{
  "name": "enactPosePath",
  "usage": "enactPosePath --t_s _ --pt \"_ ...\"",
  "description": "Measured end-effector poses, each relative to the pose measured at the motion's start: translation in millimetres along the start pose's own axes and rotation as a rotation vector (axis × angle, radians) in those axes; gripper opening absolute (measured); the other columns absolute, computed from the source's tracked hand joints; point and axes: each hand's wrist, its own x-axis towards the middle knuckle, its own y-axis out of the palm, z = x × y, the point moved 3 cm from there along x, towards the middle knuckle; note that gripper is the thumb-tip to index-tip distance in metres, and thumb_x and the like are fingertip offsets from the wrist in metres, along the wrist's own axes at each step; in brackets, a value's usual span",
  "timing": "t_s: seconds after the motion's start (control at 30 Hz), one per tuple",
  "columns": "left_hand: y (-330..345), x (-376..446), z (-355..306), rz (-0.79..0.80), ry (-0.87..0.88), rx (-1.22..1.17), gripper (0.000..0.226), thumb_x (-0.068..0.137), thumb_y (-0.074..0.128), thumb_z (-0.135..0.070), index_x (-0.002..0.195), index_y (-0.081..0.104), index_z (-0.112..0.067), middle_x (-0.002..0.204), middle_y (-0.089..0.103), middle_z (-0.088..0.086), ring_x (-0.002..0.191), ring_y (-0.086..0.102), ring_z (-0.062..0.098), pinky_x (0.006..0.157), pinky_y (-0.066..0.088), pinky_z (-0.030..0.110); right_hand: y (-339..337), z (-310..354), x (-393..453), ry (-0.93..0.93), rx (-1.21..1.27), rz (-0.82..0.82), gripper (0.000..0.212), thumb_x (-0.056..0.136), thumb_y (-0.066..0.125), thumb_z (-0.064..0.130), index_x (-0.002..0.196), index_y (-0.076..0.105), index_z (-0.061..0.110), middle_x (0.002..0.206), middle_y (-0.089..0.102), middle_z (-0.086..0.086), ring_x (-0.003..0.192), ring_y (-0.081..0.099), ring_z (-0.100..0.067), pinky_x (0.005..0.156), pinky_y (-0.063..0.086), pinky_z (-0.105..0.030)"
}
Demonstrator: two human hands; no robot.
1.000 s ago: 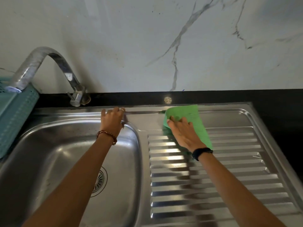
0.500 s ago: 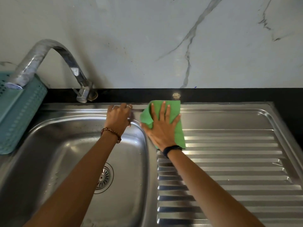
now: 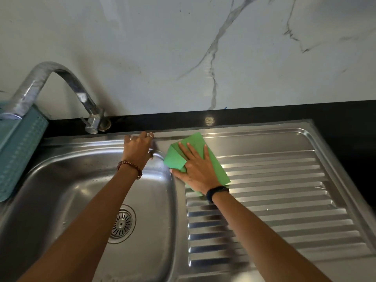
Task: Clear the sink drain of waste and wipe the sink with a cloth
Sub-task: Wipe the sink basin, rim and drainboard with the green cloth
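Two hands are on the steel sink (image 3: 264, 139). Far left, a teal basket (image 3: 18, 151) is cut off by the frame edge, the tap (image 3: 61, 78) arching over it. Left hand (image 3: 138, 149) rests on the back rim, fingers loosely bent, tips hard to make out. Drain (image 3: 121, 223) sits partly behind that forearm. Right hand (image 3: 195, 169) presses flat, fingers spread, on the green cloth (image 3: 195, 143) at the draining board's near-basin corner, covering much of it.

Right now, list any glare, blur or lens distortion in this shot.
Head view: bright glare streaks on the ribbed drainboard; a small light spot on the black counter; wide-angle bending curves the sink rim; forearm reflections smear across the ribs; the faucet looks slightly soft.
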Motion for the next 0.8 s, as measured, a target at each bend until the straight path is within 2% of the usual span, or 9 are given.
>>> enactPosePath --t_s 0.13,0.23,0.27,0.33,0.43,0.57,0.67,0.73,0.8 --pt "-14.0 -4.8 -17.6 0.113 -0.050 0.071 0.062 0.091 0.053 -0.035 0.141 0.028 -0.009 0.145 0.040 0.009 0.125 0.050 0.026 0.113 0.022 0.055 -11.1 -10.0 11.4 -0.014 -0.003 0.010 0.060 0.093 0.033 0.052 0.146 0.022 0.027 0.159 0.010 0.007 0.147 0.007 -0.017 0.116 -0.008 -0.057" --pt "-22.6 -10.1 -34.6 -0.027 0.041 -0.236 0.053 0.094 0.047 -0.030 0.142 0.032 -0.013 0.152 0.030 0.007 0.135 0.039 0.025 0.113 0.023 0.056 -20.9 -35.4 -1.7 0.032 0.025 -0.016 0.052 0.096 0.034 0.043 0.145 0.026 0.030 0.159 0.009 0.010 0.147 0.006 -0.014 0.116 -0.008 -0.056" --pt "-24.0 -13.9 -42.2 -0.080 0.139 -0.320 0.052 0.095 0.046 -0.029 0.143 0.029 -0.016 0.155 0.024 0.006 0.137 0.035 0.024 0.114 0.023 0.052 -24.5 -48.0 -9.3 0.075 0.038 -0.021 0.051 0.096 0.034 0.042 0.145 0.026 0.031 0.158 0.009 0.012 0.146 0.006 -0.013 0.116 -0.008 -0.055" --pt "-20.3 -20.0 -54.9 -0.033 0.289 -0.397 0.066 0.092 0.048 -0.039 0.147 0.018 -0.019 0.157 0.014 0.005 0.142 0.024 0.023 0.116 0.020 0.044 -33.1 -78.5 -26.6 0.199 0.063 -0.038 0.052 0.096 0.036 0.041 0.146 0.024 0.032 0.158 0.009 0.014 0.146 0.007 -0.012 0.117 -0.007 -0.053" --pt "-4.0 -22.8 -58.4 0.175 0.232 -0.465 0.089 0.082 0.056 -0.054 0.148 0.008 -0.019 0.158 0.013 0.006 0.144 0.018 0.027 0.118 0.016 0.047 -45.8 -122.5 -52.4 0.401 0.061 -0.081 0.050 0.097 0.035 0.040 0.145 0.027 0.030 0.158 0.012 0.008 0.146 0.010 -0.014 0.117 -0.004 -0.054" --pt "-0.1 -19.2 -55.1 0.219 0.204 -0.403 0.092 0.079 0.055 -0.059 0.148 0.011 -0.016 0.158 0.014 0.005 0.143 0.020 0.028 0.116 0.015 0.052 -44.7 -121.4 -56.5 0.697 0.058 -0.141 0.057 0.096 0.028 0.051 0.140 0.039 0.017 0.159 0.012 0.001 0.146 0.010 -0.021 0.114 -0.002 -0.060" --pt "-9.1 -15.4 -60.1 0.296 0.198 -0.332 0.092 0.079 0.057 -0.059 0.147 0.014 -0.016 0.157 0.014 0.006 0.142 0.023 0.030 0.116 0.017 0.054 -45.1 -95.6 -42.1 0.769 0.083 -0.177 0.068 0.089 0.036 0.061 0.139 0.037 0.015 0.153 0.027 -0.013 0.140 0.024 -0.033 0.110 0.012 -0.064" --pt "-14.3 -13.1 -63.0 0.316 0.193 -0.277 0.091 0.078 0.058 -0.058 0.146 0.017 -0.014 0.155 0.023 0.009 0.138 0.031 0.033 0.115 0.021 0.054 -58.5 -90.4 -37.7 0.734 0.143 -0.256 0.060 0.088 0.050 0.051 0.133 0.036 0.014 0.132 0.050 -0.018 0.124 0.044 -0.035 0.105 0.026 -0.061" --pt "-18.0 -11.1 -64.5 0.329 0.185 -0.230 0.092 0.077 0.059 -0.060 0.145 0.019 -0.013 0.152 0.030 0.010 0.135 0.037 0.034 0.114 0.023 0.053 -73.9 -94.5 -38.2 0.711 0.254 -0.351 0.046 0.088 0.057 0.038 0.123 0.046 0.011 0.117 0.058 -0.016 0.110 0.053 -0.034 0.100 0.036 -0.052"
